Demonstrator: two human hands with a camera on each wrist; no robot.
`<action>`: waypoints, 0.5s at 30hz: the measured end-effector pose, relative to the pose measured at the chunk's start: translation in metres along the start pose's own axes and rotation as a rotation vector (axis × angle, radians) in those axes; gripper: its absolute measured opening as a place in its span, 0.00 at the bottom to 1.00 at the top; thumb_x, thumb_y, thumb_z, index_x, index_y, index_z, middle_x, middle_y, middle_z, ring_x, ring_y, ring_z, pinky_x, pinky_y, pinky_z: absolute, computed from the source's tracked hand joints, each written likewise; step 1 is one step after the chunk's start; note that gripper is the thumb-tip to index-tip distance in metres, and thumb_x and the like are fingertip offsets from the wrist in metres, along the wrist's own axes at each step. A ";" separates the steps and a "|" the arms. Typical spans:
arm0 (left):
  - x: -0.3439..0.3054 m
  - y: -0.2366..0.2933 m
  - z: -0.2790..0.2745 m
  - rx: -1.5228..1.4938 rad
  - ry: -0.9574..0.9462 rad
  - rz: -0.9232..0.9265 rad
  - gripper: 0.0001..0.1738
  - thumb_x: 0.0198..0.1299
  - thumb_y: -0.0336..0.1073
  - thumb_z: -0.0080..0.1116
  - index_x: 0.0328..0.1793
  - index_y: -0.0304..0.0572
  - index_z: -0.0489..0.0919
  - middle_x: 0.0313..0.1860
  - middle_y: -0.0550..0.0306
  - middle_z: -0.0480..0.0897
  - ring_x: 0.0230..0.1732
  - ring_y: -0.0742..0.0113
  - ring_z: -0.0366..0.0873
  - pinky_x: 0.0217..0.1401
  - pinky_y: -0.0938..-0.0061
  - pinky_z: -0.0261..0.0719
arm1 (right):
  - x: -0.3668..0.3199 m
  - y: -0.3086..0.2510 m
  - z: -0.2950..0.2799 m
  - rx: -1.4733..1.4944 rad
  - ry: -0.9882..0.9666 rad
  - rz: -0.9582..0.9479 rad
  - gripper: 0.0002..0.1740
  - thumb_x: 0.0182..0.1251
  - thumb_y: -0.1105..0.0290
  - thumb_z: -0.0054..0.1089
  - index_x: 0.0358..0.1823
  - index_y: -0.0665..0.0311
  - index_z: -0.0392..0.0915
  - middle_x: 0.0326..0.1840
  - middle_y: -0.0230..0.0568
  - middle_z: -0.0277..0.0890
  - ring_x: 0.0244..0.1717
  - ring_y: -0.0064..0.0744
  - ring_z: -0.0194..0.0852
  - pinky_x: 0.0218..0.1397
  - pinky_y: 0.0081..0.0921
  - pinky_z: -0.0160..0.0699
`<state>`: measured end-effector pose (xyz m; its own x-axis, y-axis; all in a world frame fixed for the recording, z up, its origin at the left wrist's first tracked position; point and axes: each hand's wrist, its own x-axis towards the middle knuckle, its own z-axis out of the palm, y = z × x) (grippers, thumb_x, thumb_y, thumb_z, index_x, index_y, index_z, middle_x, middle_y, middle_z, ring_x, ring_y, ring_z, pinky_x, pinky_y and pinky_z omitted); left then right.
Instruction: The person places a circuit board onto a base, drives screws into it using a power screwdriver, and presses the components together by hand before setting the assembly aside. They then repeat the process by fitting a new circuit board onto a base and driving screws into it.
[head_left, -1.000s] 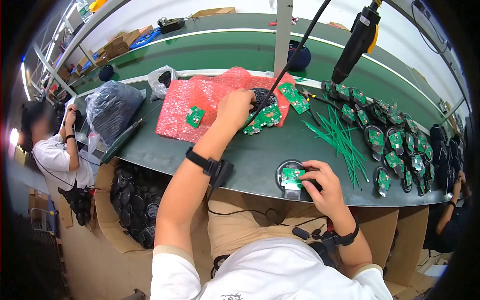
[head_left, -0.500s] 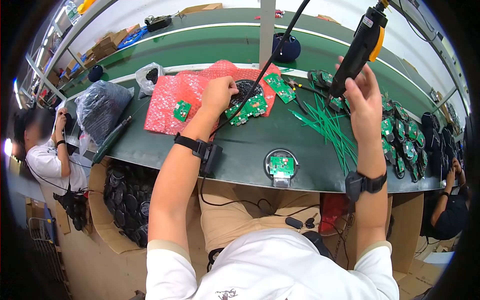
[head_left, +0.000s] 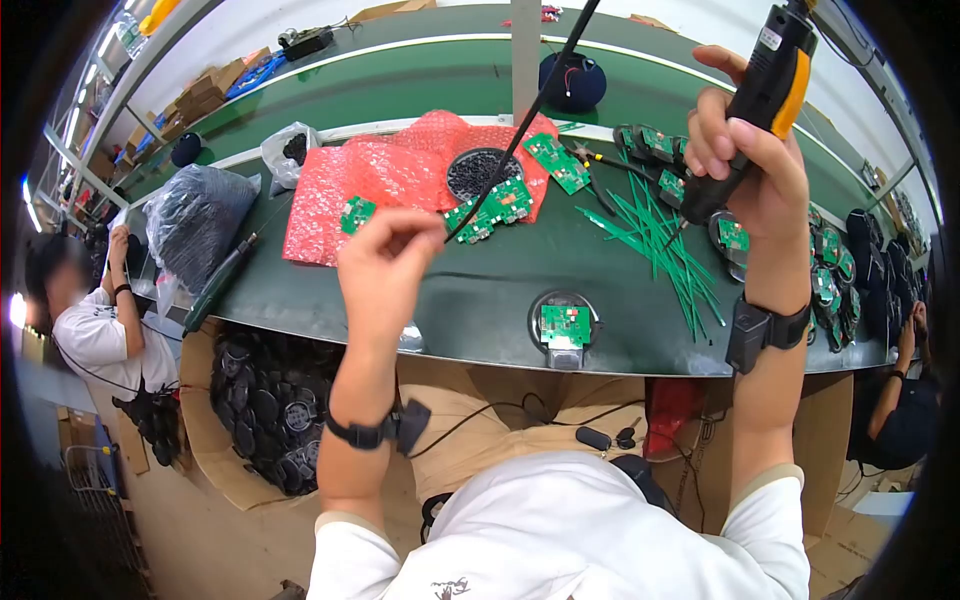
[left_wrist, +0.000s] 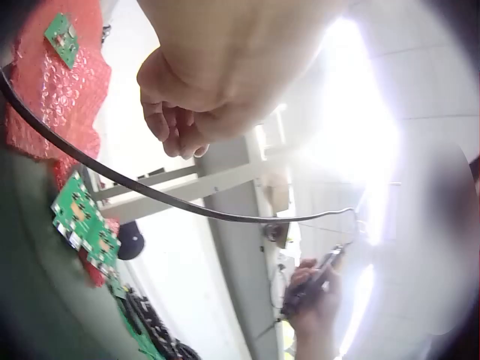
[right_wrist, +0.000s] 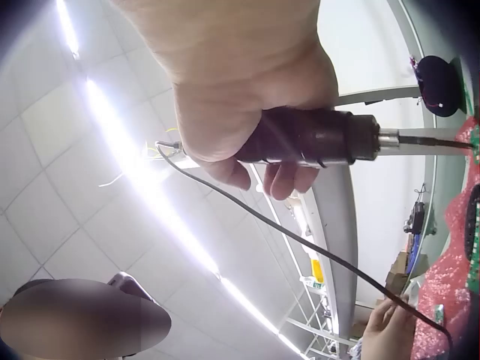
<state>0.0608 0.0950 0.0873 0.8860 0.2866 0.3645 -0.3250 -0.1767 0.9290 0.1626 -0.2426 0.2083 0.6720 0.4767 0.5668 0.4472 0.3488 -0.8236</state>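
Note:
My right hand [head_left: 745,165] grips a black and orange electric screwdriver [head_left: 765,95], its bit pointing down over the green strips. In the right wrist view the fingers wrap round the screwdriver's body [right_wrist: 307,139]. My left hand [head_left: 385,260] is raised over the bench, short of the red bubble wrap, fingers curled and thumb drawn in toward them. I cannot tell whether something small is between its fingertips. At the bench's front edge a green circuit board [head_left: 565,325] lies on a round black part [head_left: 592,308]. A dish of small black pieces [head_left: 480,175] stands on the bubble wrap.
Green boards [head_left: 505,205] lie at the red bubble wrap [head_left: 340,190]. Loose green strips [head_left: 660,240] and pliers [head_left: 595,180] lie at centre right, assembled round parts [head_left: 825,270] farther right. A black cable [head_left: 530,115] crosses before me. Another screwdriver [head_left: 220,285] lies left.
My left hand has drawn back from the dish toward me. My right hand has left the round part, reached up and taken hold of the hanging screwdriver, which is now tilted.

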 end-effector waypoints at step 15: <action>-0.080 -0.045 0.059 -0.190 -0.264 -0.252 0.08 0.62 0.16 0.69 0.46 0.33 0.89 0.42 0.58 0.88 0.43 0.74 0.85 0.49 0.78 0.83 | 0.003 0.001 0.051 0.365 -0.246 0.174 0.20 0.78 0.58 0.65 0.55 0.62 0.66 0.21 0.20 0.65 0.15 0.13 0.64 0.26 0.18 0.74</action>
<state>0.0246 0.0245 0.0123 0.9921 0.0426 0.1183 -0.1204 0.0523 0.9913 0.1355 -0.1998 0.2104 0.5390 0.7150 0.4453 0.0737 0.4866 -0.8705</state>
